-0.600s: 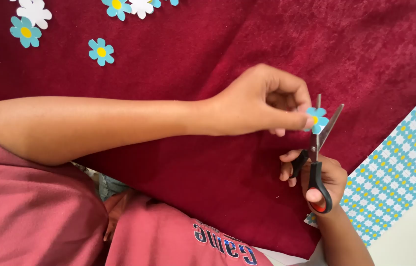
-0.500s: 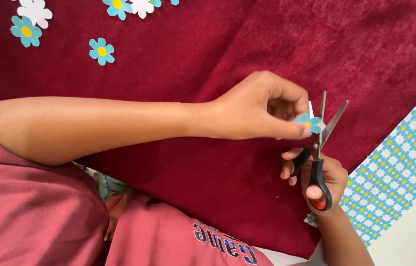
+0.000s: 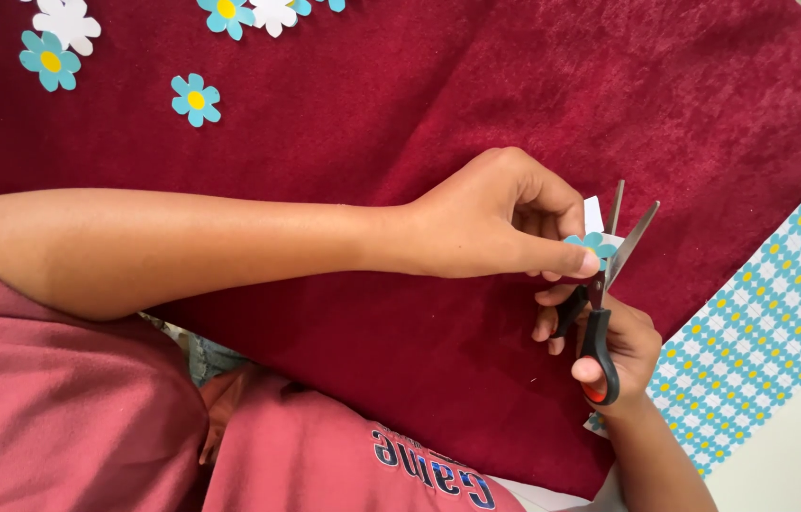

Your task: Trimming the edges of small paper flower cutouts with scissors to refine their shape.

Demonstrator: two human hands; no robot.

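I'm at a home craft spot: a dark red cloth [image 3: 372, 104] covers my surface, with cut-out paper flowers [image 3: 196, 99] and flower-patterned paper [image 3: 761, 332] lying around.

The left hand [image 3: 505, 223] has turned the small paper flower [image 3: 595, 248] between its fingertips, so less of the blue petals shows now and the yellow centre is hidden. A white scrap edge sticks up just behind the flower. The scissors [image 3: 609, 275] in the right hand [image 3: 614, 337] have opened wider, their blades spread apart around the flower's right edge.
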